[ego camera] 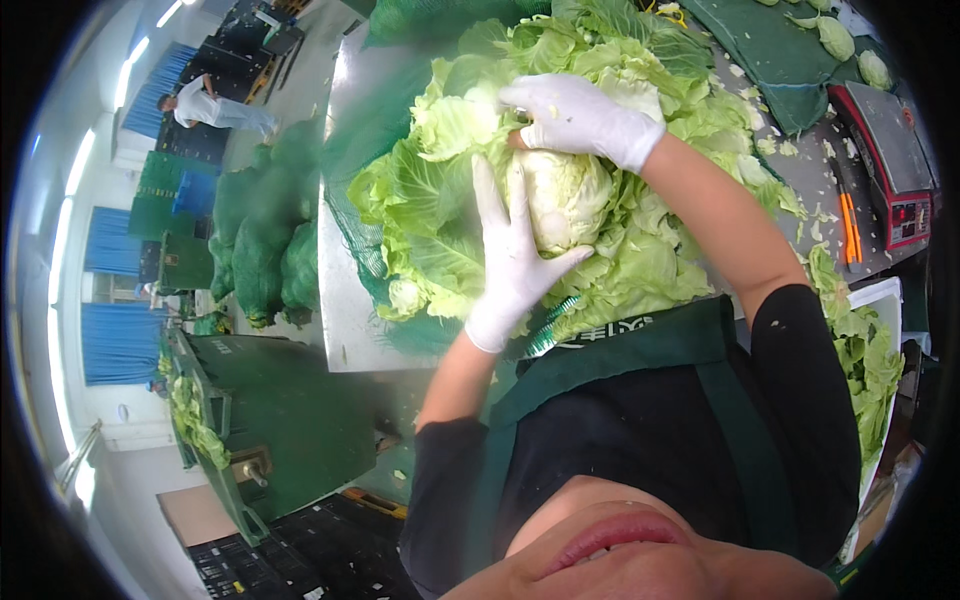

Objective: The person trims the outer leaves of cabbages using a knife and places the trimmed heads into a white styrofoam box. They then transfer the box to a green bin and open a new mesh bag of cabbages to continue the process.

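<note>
A pale cabbage head (pixel 568 201) rests among loose green outer leaves (pixel 442 195) in front of me. My left hand (pixel 514 259), in a white glove, holds its near left side with the fingers spread and the thumb along the near edge. Across its far side lies my right hand (pixel 585 124), gloved too, with the fingers bent towards the leaves on the left. A bare fingertip shows beneath that hand. Whether those fingers grip a leaf is hidden. Green mesh (pixel 364 244) lies under the leaves.
The metal table (pixel 345 330) carries a red-framed scale (pixel 892 157), an orange-handled tool (pixel 847 225) and a green cloth (pixel 780 67). A white bin (pixel 889 300) with leaves stands at right. Full green sacks (pixel 259 262), a large green bin (pixel 285 420) and a person (pixel 202 105) are at left.
</note>
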{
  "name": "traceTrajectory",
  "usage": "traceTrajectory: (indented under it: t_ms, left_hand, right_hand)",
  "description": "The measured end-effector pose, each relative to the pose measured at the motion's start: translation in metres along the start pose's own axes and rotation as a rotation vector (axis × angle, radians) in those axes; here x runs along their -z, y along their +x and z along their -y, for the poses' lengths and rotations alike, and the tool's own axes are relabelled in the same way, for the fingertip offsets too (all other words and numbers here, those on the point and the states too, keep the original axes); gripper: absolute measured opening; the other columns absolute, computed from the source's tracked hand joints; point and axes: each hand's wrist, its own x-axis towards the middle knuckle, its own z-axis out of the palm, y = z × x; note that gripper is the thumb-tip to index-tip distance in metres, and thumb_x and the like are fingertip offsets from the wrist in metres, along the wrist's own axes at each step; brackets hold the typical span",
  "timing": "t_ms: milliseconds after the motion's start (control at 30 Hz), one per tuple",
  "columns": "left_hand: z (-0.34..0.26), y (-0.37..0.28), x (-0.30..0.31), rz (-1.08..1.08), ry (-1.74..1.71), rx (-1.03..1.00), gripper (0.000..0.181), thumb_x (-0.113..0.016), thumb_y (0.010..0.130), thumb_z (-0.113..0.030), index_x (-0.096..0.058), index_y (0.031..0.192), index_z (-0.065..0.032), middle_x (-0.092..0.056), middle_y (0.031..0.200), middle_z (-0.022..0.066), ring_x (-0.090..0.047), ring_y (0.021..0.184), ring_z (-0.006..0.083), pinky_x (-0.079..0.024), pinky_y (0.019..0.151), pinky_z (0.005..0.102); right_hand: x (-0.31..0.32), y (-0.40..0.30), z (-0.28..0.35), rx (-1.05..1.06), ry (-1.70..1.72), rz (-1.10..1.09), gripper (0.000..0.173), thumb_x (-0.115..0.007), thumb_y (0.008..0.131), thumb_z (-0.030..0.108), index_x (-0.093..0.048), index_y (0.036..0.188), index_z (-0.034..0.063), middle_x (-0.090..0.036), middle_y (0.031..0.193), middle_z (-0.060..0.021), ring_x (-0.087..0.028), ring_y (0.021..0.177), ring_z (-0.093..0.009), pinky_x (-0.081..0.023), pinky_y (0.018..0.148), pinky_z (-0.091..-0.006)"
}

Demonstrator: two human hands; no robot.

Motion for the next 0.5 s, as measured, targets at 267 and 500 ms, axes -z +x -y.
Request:
traceTrajectory:
  t_ms: [267,500]
  left_hand:
    - [0.014,-0.038,-0.03,-0.148,-0.011,-0.158,0.124,-0.094,0.052,-0.03,-0.021,0.148,-0.0021,-0.025,0.149,0.0297,-0.028,0.137,0.0504,-0.028,0.112,0.0593]
    - [0.029,-0.038,0.012,0.088,0.089,-0.232,0.089,-0.089,0.056,-0.03,-0.052,0.136,-0.0209,-0.035,0.147,0.0237,-0.034,0.136,0.0447,-0.03,0.111,0.0585]
  right_hand:
    - [-0.058,0.034,-0.043,-0.005,-0.113,0.192,0.032,-0.065,0.085,0.033,-0.062,0.1,0.0055,-0.068,0.087,-0.0178,-0.065,0.083,-0.037,-0.05,0.071,-0.0487]
    - [-0.02,0.024,-0.012,-0.009,0.09,0.042,0.044,-0.069,0.082,0.039,-0.061,0.106,0.003,-0.065,0.095,-0.0225,-0.062,0.089,-0.04,-0.047,0.074,-0.045]
